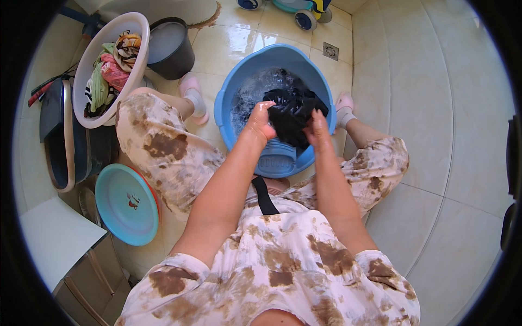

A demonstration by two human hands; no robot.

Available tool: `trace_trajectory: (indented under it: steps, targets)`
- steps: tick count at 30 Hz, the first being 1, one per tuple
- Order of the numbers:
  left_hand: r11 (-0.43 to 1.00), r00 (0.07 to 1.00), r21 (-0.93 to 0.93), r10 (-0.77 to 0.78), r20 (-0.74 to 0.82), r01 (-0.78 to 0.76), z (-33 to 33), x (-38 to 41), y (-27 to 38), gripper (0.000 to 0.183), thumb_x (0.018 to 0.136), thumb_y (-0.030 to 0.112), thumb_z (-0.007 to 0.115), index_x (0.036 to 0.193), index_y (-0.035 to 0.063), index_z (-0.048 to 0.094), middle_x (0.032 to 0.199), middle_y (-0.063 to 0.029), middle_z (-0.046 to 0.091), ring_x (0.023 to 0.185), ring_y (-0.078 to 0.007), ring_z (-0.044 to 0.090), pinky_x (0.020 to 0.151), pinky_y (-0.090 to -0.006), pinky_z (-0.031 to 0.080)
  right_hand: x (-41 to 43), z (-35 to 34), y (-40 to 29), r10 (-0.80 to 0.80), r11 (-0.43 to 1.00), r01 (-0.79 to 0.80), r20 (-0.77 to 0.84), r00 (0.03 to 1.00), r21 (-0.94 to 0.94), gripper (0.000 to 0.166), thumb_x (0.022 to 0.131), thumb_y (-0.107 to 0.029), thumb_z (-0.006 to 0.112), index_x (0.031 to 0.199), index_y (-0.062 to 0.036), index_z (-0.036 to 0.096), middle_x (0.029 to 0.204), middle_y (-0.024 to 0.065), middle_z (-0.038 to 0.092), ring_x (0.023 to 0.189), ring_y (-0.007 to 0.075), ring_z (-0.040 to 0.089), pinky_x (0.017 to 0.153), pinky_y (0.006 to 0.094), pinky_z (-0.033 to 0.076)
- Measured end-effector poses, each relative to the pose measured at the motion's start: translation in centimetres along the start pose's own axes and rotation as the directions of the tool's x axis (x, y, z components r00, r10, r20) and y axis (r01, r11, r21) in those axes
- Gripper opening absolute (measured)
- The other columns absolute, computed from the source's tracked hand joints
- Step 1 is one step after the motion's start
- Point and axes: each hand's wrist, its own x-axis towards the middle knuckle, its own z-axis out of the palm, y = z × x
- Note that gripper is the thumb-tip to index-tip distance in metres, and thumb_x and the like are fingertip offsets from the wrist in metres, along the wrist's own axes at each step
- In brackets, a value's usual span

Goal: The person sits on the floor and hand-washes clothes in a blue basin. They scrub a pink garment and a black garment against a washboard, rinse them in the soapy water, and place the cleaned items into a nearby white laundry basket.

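Between my knees stands a blue plastic washtub holding dark, sudsy water. A wet, bunched black cloth is raised over the tub's near side, part of it reaching down to the water. My left hand grips the cloth's left edge, thumb on top, its skin wet. On the opposite edge, my right hand holds the cloth with curled fingers, slightly blurred. The tub's ribbed washboard panel lies just below the cloth, nearest my body.
At the left, a white basin holds crumpled clothes. Beside it stands a black bucket of cloudy water. A turquoise basin leans near my left leg. A floor drain and a wheeled toy lie beyond the tub.
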Motion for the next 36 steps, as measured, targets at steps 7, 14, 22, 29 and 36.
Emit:
trace_trajectory:
  steps: [7,14,22,29,36]
  targets:
    - [1.0,0.968,0.006,-0.022,0.25,0.021,2.5,-1.7,-3.7,0.052,0.078,0.016,0.059,0.128,0.0009,0.059,0.127,-0.0197,0.064,0.117,-0.037,0.061,0.11,-0.052,0.042,-5.4,8.8,-1.1,-0.214,0.735,-0.087,0.352,0.911,0.672,0.037,0.096,-0.041,0.061,0.117,-0.01,0.061,0.103,0.0056,0.067,0.093,0.0204,0.065,0.08,0.0377,0.056]
    - [0.998,0.988,0.049,-0.055,0.146,0.048,0.4,-1.3,-3.3,0.054,0.092,0.041,0.068,0.133,0.0068,0.057,0.13,-0.0143,0.063,0.119,-0.0299,0.061,0.105,-0.0482,0.047,-5.1,7.9,-6.4,-0.096,0.834,-0.099,0.319,0.943,0.543,0.037,0.094,-0.037,0.064,0.114,-0.0059,0.065,0.101,0.0078,0.07,0.087,0.0217,0.069,0.077,0.0352,0.058]
    - [0.257,0.935,0.95,0.347,0.078,-0.175,-2.0,-0.1,-3.2,0.092,0.074,0.049,0.084,0.139,-0.0015,0.043,0.125,-0.0178,0.062,0.112,-0.0264,0.063,0.096,-0.0363,0.05,1.2,7.6,-5.9,-0.402,0.814,0.346,-0.021,0.916,-0.466,0.044,0.07,-0.02,0.08,0.107,0.0021,0.069,0.092,0.0094,0.069,0.082,0.0194,0.064,0.075,0.0315,0.053]
    - [-0.414,0.859,0.9,0.503,0.099,0.139,-0.8,-0.6,-4.4,0.115,0.064,0.053,0.084,0.138,-0.0179,0.032,0.124,-0.0335,0.057,0.114,-0.0426,0.061,0.097,-0.0438,0.051,-2.9,13.3,-6.5,-0.407,0.116,0.17,0.11,0.907,-0.979,0.037,0.072,-0.024,0.068,0.104,-0.0065,0.07,0.102,0.0219,0.072,0.099,0.0408,0.068,0.087,0.0481,0.054]
    - [-0.171,0.871,0.981,0.492,0.009,0.086,-1.6,0.1,-2.5,0.07,0.062,0.03,0.079,0.118,-0.005,0.058,0.105,-0.0244,0.07,0.098,-0.0365,0.069,0.088,-0.042,0.054,1.3,11.2,-4.9,-0.194,0.304,0.188,0.132,0.972,-0.934,0.049,0.078,-0.034,0.07,0.116,-0.0025,0.065,0.11,0.0219,0.07,0.105,0.0387,0.067,0.089,0.0475,0.052]
